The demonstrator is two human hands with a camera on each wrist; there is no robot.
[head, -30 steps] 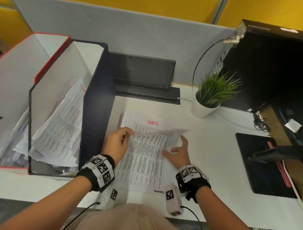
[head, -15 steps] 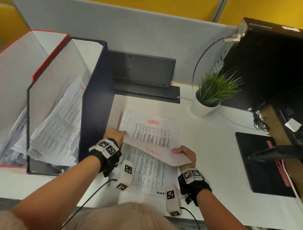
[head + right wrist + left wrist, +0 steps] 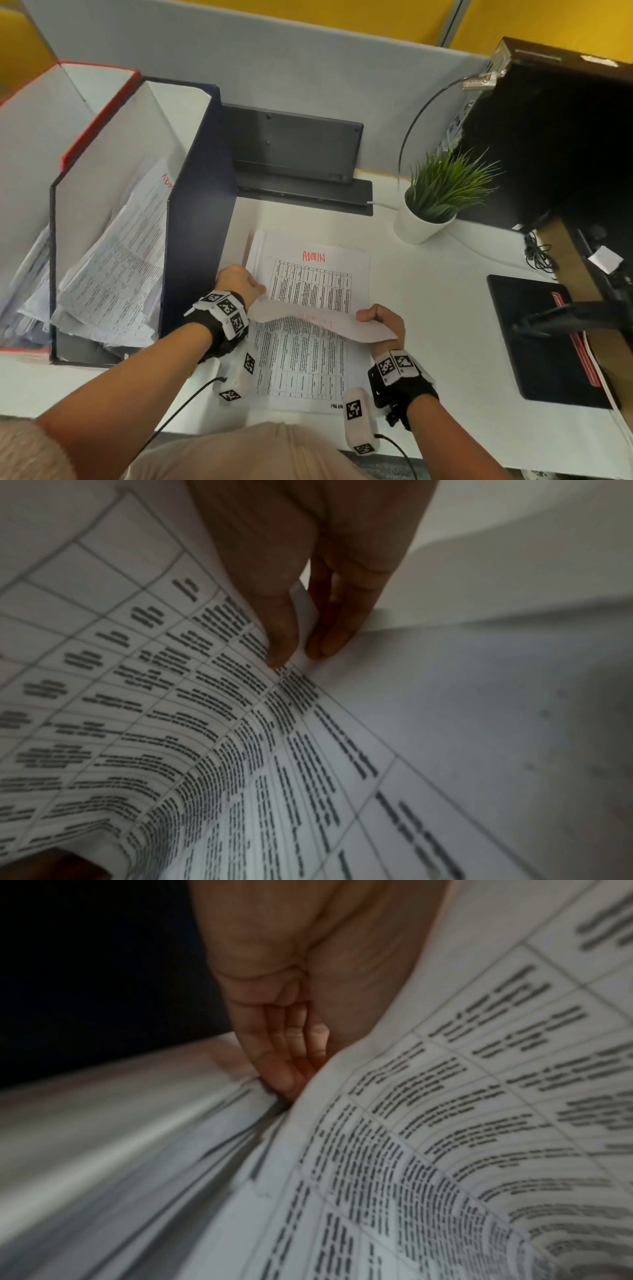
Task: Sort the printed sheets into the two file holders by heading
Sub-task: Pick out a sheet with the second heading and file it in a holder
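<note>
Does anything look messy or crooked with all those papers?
Yes. The sheets in the blue file holder are messy: they lean over, curl and fan out unevenly. The stack on the desk lies fairly neatly; only its top sheet bends, lifted by both hands.

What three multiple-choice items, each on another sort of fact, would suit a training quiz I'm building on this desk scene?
1. Where does the small potted green plant stand?
A. Inside a file holder
B. On the white desk, right of the paper stack
C. On the black mat

2. What colour is the handwritten ADMIN heading on the stack's exposed sheet?
A. Red
B. Blue
C. Green

3. How is the lifted printed sheet held?
A. Flat under one palm
B. Pinched by the right hand and held by the left hand
C. By nobody

Key: B, the pot sits on the desk surface; A, the letters are red; B, right-hand fingers pinch its edge.
</note>
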